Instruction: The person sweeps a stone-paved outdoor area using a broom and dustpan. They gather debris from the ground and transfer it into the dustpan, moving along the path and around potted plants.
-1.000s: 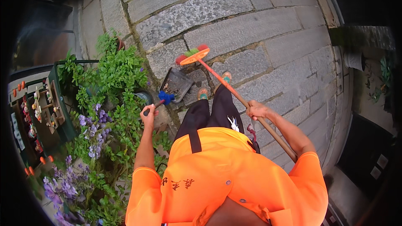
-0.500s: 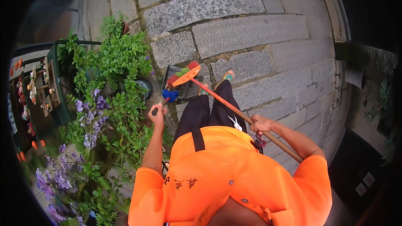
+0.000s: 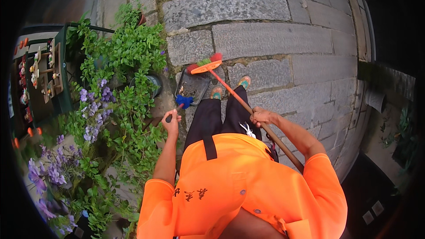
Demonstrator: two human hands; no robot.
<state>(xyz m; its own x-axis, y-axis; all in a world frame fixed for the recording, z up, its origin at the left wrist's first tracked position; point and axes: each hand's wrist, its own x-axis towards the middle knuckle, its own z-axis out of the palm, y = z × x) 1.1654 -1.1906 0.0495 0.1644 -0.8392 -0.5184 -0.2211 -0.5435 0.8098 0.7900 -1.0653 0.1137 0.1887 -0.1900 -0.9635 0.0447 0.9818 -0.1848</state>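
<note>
My left hand [image 3: 171, 119] is wrapped round the dark handle of a dustpan [image 3: 202, 81]. The grey pan rests on the paving left of my feet, with a blue piece where the handle joins it. Bits of litter [image 3: 189, 93] lie inside. My right hand [image 3: 262, 116] grips the shaft of a broom [image 3: 237, 98], which slants from beside my right arm to the pan's far edge. Its orange head [image 3: 206, 67] has red and green bristles and sits at the pan's far rim; I cannot tell whether the bristles touch the ground.
Leafy potted plants [image 3: 133, 53] and purple flowers [image 3: 93, 115] crowd close to my left arm. Beyond them stands a shelf [image 3: 57, 79] with small ornaments. Stone paving [image 3: 274, 37] stretches ahead and to the right. My patterned shoes [image 3: 245, 82] are beside the pan.
The broom head has shifted from above the pan to its far rim, uncovering more of the pan's inside. My right hand has come a little left and forward. Both grips are unchanged.
</note>
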